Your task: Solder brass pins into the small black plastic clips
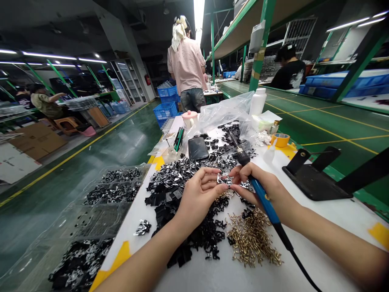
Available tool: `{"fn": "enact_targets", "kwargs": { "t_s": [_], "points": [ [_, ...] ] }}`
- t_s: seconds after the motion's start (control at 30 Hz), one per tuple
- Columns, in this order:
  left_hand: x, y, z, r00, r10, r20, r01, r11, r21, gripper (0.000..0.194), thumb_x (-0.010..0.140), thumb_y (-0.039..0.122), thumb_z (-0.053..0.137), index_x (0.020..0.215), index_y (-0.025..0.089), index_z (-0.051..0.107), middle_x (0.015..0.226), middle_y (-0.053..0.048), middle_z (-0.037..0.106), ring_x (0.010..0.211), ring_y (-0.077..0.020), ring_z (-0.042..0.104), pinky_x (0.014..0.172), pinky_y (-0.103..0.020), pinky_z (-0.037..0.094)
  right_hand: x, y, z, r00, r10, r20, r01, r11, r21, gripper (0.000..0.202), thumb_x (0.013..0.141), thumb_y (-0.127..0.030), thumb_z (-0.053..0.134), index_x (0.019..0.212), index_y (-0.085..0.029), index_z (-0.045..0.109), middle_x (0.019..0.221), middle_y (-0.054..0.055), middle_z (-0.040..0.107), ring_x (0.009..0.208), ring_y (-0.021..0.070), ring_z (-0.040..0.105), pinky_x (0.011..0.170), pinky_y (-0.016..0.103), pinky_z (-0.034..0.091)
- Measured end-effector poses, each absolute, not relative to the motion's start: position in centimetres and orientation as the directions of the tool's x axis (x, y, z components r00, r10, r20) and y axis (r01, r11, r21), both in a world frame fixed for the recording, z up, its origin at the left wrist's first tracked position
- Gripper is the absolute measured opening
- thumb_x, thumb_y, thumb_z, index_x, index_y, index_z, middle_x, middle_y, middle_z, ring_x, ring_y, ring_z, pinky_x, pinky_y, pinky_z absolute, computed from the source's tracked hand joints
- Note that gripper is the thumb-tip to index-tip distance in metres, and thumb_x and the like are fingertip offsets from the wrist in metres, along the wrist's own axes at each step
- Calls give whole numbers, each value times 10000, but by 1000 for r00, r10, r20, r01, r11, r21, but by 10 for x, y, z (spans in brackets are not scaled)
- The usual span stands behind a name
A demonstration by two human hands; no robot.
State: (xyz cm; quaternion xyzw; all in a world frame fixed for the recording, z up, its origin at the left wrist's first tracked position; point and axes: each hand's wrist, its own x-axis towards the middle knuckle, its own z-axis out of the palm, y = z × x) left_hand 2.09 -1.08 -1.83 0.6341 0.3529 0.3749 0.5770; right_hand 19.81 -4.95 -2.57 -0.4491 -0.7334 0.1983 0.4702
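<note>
My left hand [202,192] pinches a small shiny metal part [224,179] between thumb and fingers above the heap. My right hand [261,184] is closed round a soldering iron [263,199] with a blue handle; its tip points up and away from me. The thumb and fingertips of that same hand meet the small part from the right. Beneath both hands spreads a heap of black and silver small parts [170,190]. Nearer me, below my right hand, lies a pile of brass-coloured bent pins [253,239]. A small cluster of silver parts [142,228] sits apart at the left.
Clear compartment trays [100,215] with parts stand along the left edge. A black phone [198,148], a lidded mug [190,119], plastic bag [226,108], white bottle [257,102] and orange tape roll [280,140] sit farther back. A black metal stand [319,178] is at right. People are beyond.
</note>
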Motion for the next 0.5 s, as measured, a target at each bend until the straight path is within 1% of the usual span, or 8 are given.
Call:
{"fn": "enact_targets", "kwargs": {
  "t_s": [0.17,0.3,0.4,0.43,0.5],
  "points": [
    [22,-10,-20,476,877,71,14,-88,996,336,723,234,681,996,158,501,912,-63,620,838,-161,597,761,-287,497,197,-50,-24,-190,843,504,512,523,-681,177,816,-186,541,780,-219,371,822,20,562,835,162,583,687,292,455],
    [21,-9,-19,465,881,85,42,-118,992,324,720,260,683,977,163,511,918,-54,606,797,-143,590,741,-279,502,198,-51,-24,-192,835,516,545,528,-652,160,815,-187,533,787,-217,378,867,35,582,809,162,588,686,299,464],
    [19,-10,-17,448,882,149,109,-219,970,303,715,284,685,960,176,545,982,-56,586,860,-156,578,767,-284,502,198,-52,-24,-187,820,541,603,530,-596,136,815,-175,520,796,-213,391,897,49,588,797,163,585,682,302,464],
    [19,-10,-17,443,879,179,145,-267,953,297,711,290,687,955,180,560,977,-53,579,873,-160,570,772,-285,500,198,-52,-24,-189,814,549,622,532,-575,129,815,-169,514,797,-211,394,900,52,587,792,163,583,677,301,463],
    [19,-10,-16,438,870,225,221,-347,912,290,702,300,693,947,185,586,891,-33,566,817,-150,558,754,-281,500,198,-53,-24,-201,802,562,644,541,-541,119,817,-160,503,797,-209,396,895,55,586,769,158,579,656,292,459]
  ]
}}
